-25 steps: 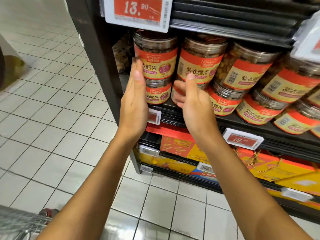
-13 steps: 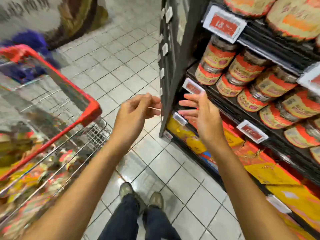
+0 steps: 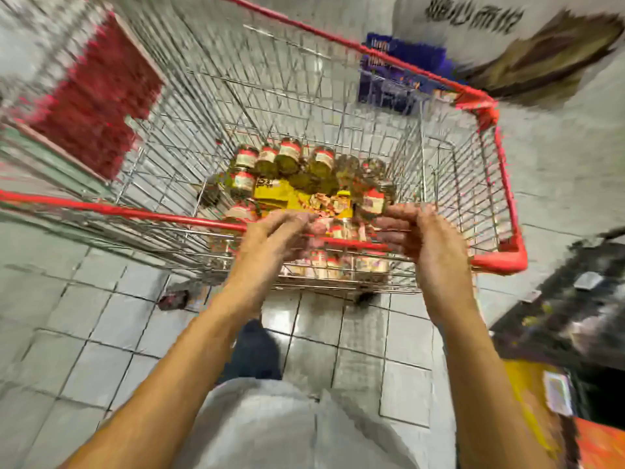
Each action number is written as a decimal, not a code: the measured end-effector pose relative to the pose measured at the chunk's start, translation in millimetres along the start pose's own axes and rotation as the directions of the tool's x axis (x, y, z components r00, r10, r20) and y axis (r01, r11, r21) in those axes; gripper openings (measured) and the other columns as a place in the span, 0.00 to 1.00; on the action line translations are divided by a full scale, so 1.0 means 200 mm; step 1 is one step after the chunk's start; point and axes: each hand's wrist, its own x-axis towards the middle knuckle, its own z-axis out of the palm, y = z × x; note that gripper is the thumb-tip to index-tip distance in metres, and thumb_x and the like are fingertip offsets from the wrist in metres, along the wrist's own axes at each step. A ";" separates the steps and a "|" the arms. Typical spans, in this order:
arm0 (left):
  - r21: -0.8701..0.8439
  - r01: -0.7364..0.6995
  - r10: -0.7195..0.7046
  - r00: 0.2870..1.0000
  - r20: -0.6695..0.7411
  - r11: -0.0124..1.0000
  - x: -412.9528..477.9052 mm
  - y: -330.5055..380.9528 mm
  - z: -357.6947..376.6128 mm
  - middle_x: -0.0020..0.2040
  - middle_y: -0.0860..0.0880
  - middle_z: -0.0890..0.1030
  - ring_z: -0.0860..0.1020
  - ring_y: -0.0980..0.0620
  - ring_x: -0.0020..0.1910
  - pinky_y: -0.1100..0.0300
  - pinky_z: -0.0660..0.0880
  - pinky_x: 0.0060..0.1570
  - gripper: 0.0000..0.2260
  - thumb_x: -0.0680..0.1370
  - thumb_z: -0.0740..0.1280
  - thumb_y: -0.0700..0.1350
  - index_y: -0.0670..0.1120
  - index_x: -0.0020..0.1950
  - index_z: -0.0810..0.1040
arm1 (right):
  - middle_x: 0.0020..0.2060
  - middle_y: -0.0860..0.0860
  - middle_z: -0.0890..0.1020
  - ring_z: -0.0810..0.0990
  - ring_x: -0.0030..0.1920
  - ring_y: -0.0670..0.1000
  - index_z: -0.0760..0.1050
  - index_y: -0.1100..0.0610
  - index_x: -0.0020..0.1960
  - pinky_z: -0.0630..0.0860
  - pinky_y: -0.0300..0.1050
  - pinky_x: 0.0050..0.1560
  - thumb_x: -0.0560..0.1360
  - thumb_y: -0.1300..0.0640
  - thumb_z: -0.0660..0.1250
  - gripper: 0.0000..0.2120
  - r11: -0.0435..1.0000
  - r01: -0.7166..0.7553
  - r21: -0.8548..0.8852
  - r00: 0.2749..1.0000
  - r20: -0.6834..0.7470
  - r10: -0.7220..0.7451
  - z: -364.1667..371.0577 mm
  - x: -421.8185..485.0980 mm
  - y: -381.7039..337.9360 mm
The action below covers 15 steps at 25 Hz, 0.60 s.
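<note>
The cart [image 3: 507, 198] stood straight ahead of the person, its red near rim running across just behind both hands. The left hand [image 3: 280, 238] hung over that rim towards its middle, fingers stretched out loosely and holding nothing. The right hand [image 3: 422, 238] hung over the same rim a little nearer the cart's right corner, fingers loosely bent towards the left hand, with nothing seen in them. Blur hid whether either hand touched the rim. The jars [image 3: 287, 157], red-labelled with dark contents, lay heaped on the cart's floor, below and beyond the hands. More of them showed through the wire of the near wall, right under the fingers. A yellow box [image 3: 270, 194] lay among the jars in the cart's middle. Only the rim and the wire wall stood between the hands and the heap. A red flap [image 3: 91, 96] leaned at the cart's left end. A blue pack [image 3: 399, 76] sat outside the cart's far side. A dark shelf [image 3: 575, 316] stood to the cart's right, and grey floor tiles [image 3: 101, 333] lay under it.
</note>
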 end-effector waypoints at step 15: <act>0.538 0.344 -0.362 0.929 -0.075 0.770 1.70 -0.10 -0.90 0.32 0.43 0.71 0.70 0.51 0.27 0.62 0.64 0.30 0.07 0.75 0.62 0.39 0.42 0.37 0.72 | 0.51 0.66 0.79 0.80 0.47 0.58 0.76 0.68 0.52 0.73 0.42 0.44 0.80 0.59 0.50 0.19 0.769 -0.532 -0.355 0.843 -0.134 0.521 0.94 1.43 0.73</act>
